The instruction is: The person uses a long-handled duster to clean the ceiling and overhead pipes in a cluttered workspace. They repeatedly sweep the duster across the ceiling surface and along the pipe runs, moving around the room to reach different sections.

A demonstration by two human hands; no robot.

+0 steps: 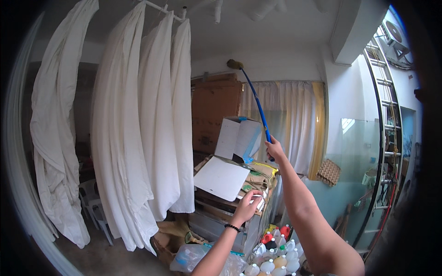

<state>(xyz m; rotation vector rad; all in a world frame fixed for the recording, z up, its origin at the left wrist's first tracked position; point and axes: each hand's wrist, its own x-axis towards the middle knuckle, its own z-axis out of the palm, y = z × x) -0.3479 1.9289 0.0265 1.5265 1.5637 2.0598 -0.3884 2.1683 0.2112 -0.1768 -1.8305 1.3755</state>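
Note:
My right hand [275, 149], arm stretched up and forward, is closed around the blue pole [258, 103] of a long-handled brush. Its yellowish-brown bristle head [235, 64] is up by the white wall below the ceiling. Lower down, my left hand [247, 209], with a dark beaded bracelet at the wrist, has its fingers curled on a short white handle. That handle seems to run to the corner of a white flat panel [222, 178], which looks like a dustpan; the join is too small to be sure. Behind the panel stands an open white box [237, 137].
White curtains [122, 124] hang at the left, with pale curtains [297, 124] at the back. Brown cardboard [215, 108] leans against the wall. Several plastic jugs [278, 257] and a clear plastic bag [195, 257] lie low in front. A ladder [386, 96] stands at the right.

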